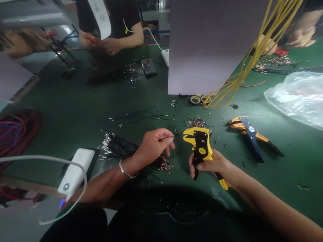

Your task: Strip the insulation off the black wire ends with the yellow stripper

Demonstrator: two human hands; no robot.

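My left hand [156, 147], with a bracelet at the wrist, pinches a thin dark wire [166, 138] whose tip points right. Under that hand and forearm lies a bundle of black wires [121, 145], with silvery ends at the left and coppery ends at the right. My right hand [213, 163] is wrapped round the handles of a yellow and black wire stripper [202, 144]. Its jaws face left, a short way from the wire tip and not touching it. Just behind the stripper is a small pile of wire scraps [197, 122].
A blue and orange stripper [251, 130] lies at the right, near a plastic bag [305, 97]. Yellow wires [246, 68] hang before a grey panel [205, 38]. A white power bank [75, 172] with a cable is at the left. Other people's hands [111, 45] work across the table.
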